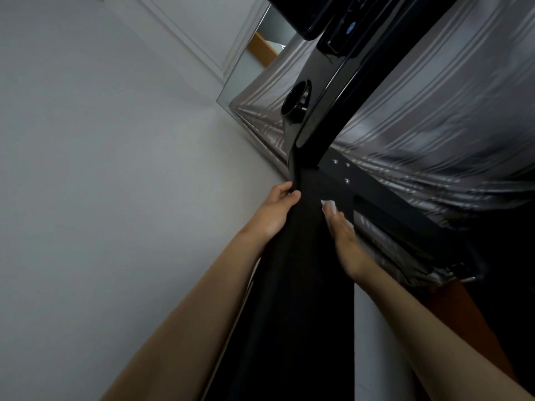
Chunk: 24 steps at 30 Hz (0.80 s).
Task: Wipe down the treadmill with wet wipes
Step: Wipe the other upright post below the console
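The black treadmill upright post (292, 285) runs from the bottom of the view up to the glossy black console arm with a round cup holder (296, 101). My left hand (273, 211) grips the post's left edge, fingers curled round it. On the post's right side, my right hand (344, 244) presses a white wet wipe (330, 205) against the surface; only a small corner of the wipe shows past the fingertips. A black cross bar with bolts (376, 186) branches off to the right.
A pale grey wall (101, 169) fills the left side, close to the post. Striped grey curtains (434, 111) hang behind the treadmill. A mirror or glass panel (246, 76) sits in the corner.
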### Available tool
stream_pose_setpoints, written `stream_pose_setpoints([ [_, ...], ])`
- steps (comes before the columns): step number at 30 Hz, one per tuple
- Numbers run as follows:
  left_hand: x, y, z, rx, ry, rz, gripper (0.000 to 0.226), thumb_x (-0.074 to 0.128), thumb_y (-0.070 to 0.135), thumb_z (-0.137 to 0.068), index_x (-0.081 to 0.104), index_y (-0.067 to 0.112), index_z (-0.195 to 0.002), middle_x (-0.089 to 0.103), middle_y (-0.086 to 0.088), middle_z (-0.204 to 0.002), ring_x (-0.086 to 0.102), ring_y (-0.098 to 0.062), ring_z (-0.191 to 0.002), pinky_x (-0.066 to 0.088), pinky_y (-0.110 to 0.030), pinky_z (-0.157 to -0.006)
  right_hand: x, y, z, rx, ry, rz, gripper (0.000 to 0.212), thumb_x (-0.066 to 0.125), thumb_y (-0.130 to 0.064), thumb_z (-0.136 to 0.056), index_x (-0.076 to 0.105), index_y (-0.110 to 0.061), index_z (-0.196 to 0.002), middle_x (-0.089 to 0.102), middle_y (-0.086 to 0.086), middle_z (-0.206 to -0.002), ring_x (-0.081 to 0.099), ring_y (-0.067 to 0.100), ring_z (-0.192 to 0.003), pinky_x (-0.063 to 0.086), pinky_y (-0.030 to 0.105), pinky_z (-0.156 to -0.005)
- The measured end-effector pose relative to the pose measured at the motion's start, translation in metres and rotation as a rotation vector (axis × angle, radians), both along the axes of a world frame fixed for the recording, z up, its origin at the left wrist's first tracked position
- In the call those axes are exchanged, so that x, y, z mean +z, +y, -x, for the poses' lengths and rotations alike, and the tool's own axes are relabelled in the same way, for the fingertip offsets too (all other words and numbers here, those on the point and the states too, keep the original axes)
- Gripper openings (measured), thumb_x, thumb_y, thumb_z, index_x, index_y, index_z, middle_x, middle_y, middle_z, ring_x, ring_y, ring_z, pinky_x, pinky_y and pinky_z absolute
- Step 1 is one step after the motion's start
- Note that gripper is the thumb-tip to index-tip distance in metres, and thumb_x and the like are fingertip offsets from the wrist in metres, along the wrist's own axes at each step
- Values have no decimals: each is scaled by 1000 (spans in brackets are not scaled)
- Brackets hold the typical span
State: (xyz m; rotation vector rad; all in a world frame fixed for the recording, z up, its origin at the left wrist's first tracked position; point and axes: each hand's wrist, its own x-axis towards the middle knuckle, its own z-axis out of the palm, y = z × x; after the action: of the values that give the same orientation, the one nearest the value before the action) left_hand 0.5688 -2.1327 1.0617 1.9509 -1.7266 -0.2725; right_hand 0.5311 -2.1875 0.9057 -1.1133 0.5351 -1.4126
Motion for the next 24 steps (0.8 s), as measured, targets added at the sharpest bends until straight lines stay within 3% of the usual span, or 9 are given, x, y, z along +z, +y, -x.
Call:
stream_pose_setpoints([
  [2, 1, -1, -2, 2, -20, -2, 45, 44, 29, -103, 40, 15, -146, 50, -2, -142, 49, -12, -123, 35, -11, -86, -1, 5, -3, -29, -41, -59, 69, 15, -72, -94, 39, -34, -147, 34, -3, -156, 20, 19, -148, 13, 46, -122],
  [6, 0, -4, -5, 20, -66, 19, 42, 38, 36, -104, 45, 19, -142, 52, -2, -138, 48, -14, -125, 33, -16, -91, 0, 19, 1, -17, -10, -96, 54, 15, -43, -107, 18, -20, -156, 13, -4, -163, 4, 13, -150, 1, 30, -119],
  [9, 2, -4, -3, 27, -73, 14, 41, 35, 39, -104, 48, 21, -139, 51, -3, -140, 47, -18, -129, 32, -20, -99, 9, 25, 0, 12, -37, -87, 54, 19, -45, -106, 20, -22, -155, 13, -5, -163, 4, 13, -151, 0, 31, -120],
  [13, -1, -7, -4, 45, 73, 29, 34, 40, 47, -94, 63, 27, -108, 60, -8, -130, 55, -22, -121, 35, -39, -113, 33, 41, -4, 26, -136, -54, 69, 25, -65, -93, 32, -29, -152, 26, -7, -160, 20, 12, -148, 15, 40, -122],
  [15, -1, -5, -3, 29, 105, 19, 36, 40, 39, -101, 58, 16, -123, 58, -10, -130, 54, -22, -122, 36, -38, -112, 43, 45, -6, 46, -133, -35, 65, 24, -65, -96, 28, -34, -152, 22, -9, -161, 18, 11, -148, 15, 40, -122],
  [18, 1, -3, -1, -26, 121, 8, 45, 41, 35, -103, 46, 8, -138, 54, -10, -134, 51, -19, -124, 37, -28, -103, 48, 48, -5, 53, -108, 20, 76, 22, -82, -81, 30, -48, -148, 22, -14, -160, 15, 7, -149, 13, 43, -123],
  [21, -1, -9, -7, -47, 123, 1, 63, 52, 48, -95, 45, 3, -139, 54, -13, -136, 52, -21, -125, 37, -31, -107, 46, 52, -2, 9, -45, 121, 47, 14, -60, -101, 17, -53, -147, 5, -15, -162, -4, 3, -148, -5, 34, -121],
  [23, -4, -14, -13, -48, 139, -6, 52, 52, 43, -97, 55, 1, -126, 63, -16, -121, 62, -18, -110, 45, -29, -101, 43, 58, 0, -8, -22, 132, 39, 12, -47, -106, 12, -54, -144, 3, -17, -161, -7, 0, -145, -7, 29, -117],
  [24, -3, -14, -11, -63, 123, -7, 41, 50, 38, -99, 61, 0, -112, 67, -15, -105, 67, -13, -94, 48, -22, -89, 41, 61, 1, -23, -13, 146, 39, 11, -45, -106, 11, -53, -144, 2, -20, -158, -8, -2, -142, -8, 28, -116],
])
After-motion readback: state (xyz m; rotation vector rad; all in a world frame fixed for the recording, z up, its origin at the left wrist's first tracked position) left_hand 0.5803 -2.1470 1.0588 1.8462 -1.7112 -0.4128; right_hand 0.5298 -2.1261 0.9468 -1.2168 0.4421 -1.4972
